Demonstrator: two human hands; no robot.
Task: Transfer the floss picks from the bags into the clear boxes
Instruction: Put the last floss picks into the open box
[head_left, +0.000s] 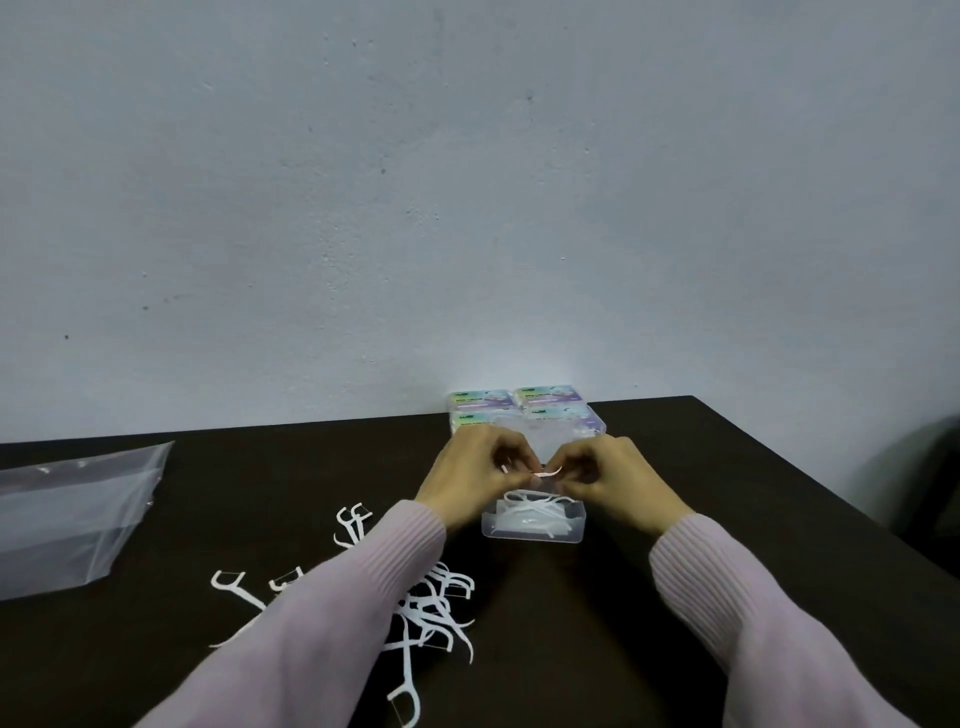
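My left hand (475, 475) and my right hand (610, 478) meet fingertip to fingertip just above an open clear box (535, 532). Between them they pinch a white floss pick (548, 473), held roughly level. The box holds several white picks. A scatter of loose floss picks (436, 608) lies on the dark table under and beside my left forearm. An empty clear plastic bag (67, 514) lies flat at the far left.
Four closed boxes with coloured labels (524, 410) stand in a block against the wall, just behind my hands. The dark table's (753, 467) right edge slopes away at the right, with a dark object beyond it.
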